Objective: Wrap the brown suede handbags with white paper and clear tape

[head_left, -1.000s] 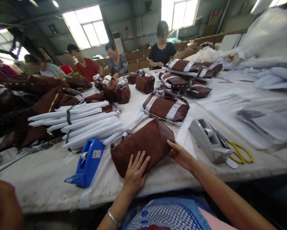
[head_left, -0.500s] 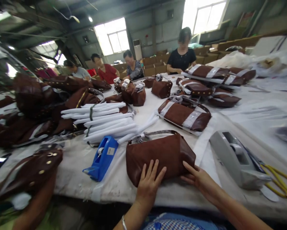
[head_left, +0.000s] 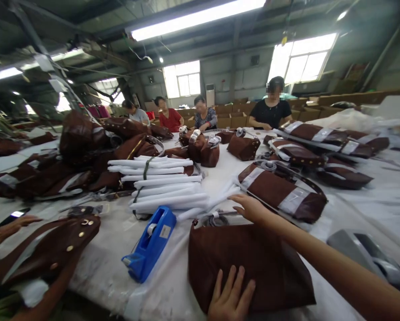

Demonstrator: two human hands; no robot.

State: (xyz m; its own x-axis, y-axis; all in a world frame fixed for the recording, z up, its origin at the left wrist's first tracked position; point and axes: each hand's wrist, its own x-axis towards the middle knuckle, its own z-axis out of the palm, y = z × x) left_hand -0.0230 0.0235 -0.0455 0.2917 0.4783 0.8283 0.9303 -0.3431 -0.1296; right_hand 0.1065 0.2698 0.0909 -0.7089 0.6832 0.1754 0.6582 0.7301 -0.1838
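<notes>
In the head view, a brown bag [head_left: 253, 249] is set at the near edge of the white-covered table [head_left: 103, 267]. The left hand [head_left: 231, 296] is laid flat on the bag's front, its fingers spread and nothing grasped. The right hand [head_left: 250, 207] is stretched across the bag toward the far edge of the table; its fingers are extended and loose, with nothing seen to be gripped. Whether the white rolls [head_left: 171, 196] near its fingertips are touched cannot be told. Most of these rolls are bundled by dark bands [head_left: 146, 168], and a coiled strap [head_left: 216, 220] is seen just behind the bag.

To the bag's left, toward the near edge, a blue tape dispenser [head_left: 149, 244] is placed. On its right, a grey tape dispenser [head_left: 345, 243] is partly covered by the right forearm. Beyond the bag, a taped bag [head_left: 270, 189] is crossed by pale strips. More bags [head_left: 83, 138] are heaped along the table's left side, and others are stacked toward its far right corner. At the left of the near edge, a studded bag [head_left: 58, 249] is handled by a co-worker [head_left: 59, 285]. Along the far edge, four people [head_left: 169, 118] are seen.
</notes>
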